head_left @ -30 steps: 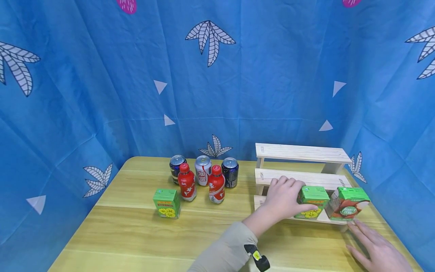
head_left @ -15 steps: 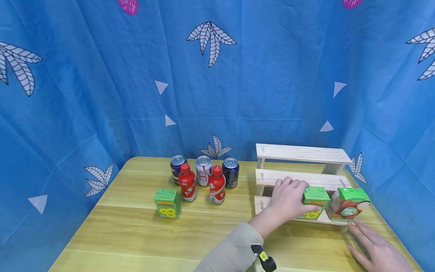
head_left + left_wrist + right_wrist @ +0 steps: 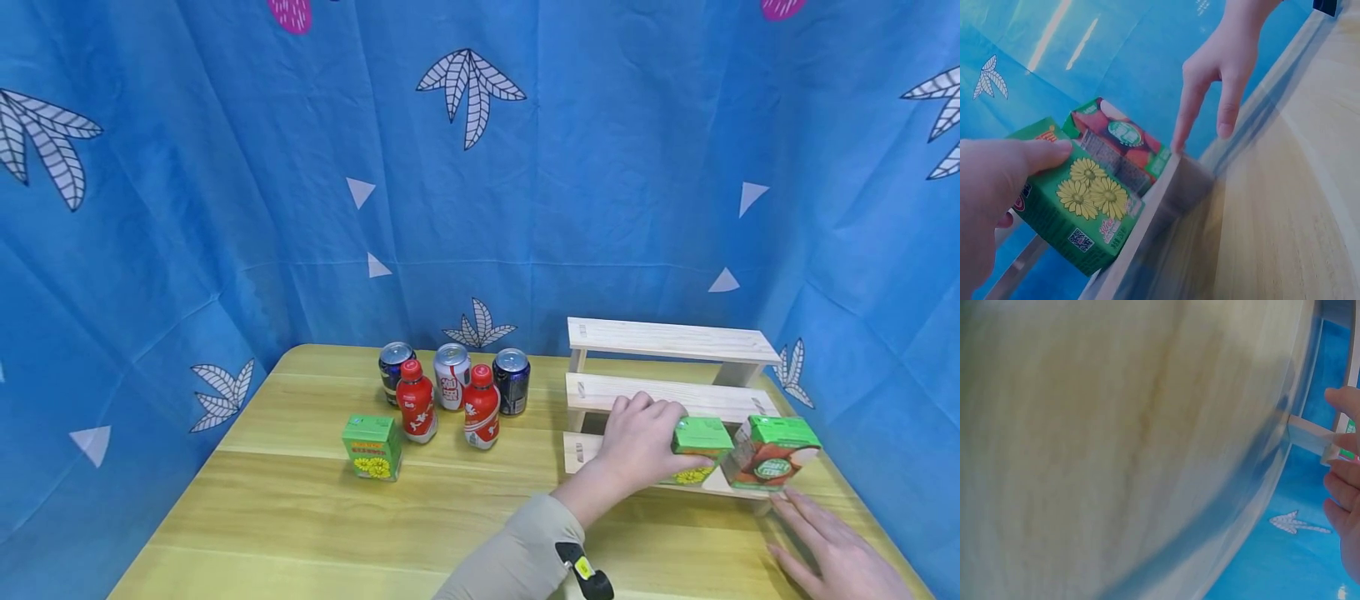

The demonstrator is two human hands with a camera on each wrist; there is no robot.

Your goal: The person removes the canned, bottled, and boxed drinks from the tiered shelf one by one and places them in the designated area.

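Note:
My left hand [image 3: 641, 442] grips a green drink carton with yellow flowers [image 3: 1094, 197], thumb on its front face. That carton stands on the lowest board of a three-step wooden shelf [image 3: 667, 387]. Right beside it, on the same board, is a green and brown carton [image 3: 772, 454] with a fruit picture. My right hand [image 3: 836, 546] has its fingers extended, and the fingertips touch the shelf's front right corner. In the right wrist view, part of the right hand [image 3: 1347, 487] shows at the edge.
A second green flower carton [image 3: 372, 450] stands on the left of the wooden table [image 3: 300, 533]. Behind it are two red bottles [image 3: 417, 404], two dark cans [image 3: 512, 383] and a white can [image 3: 452, 379]. A blue curtain [image 3: 615, 167] surrounds the table.
My left hand has shifted slightly right with the flower carton, closer to the fruit carton. The right hand has stayed at the shelf corner.

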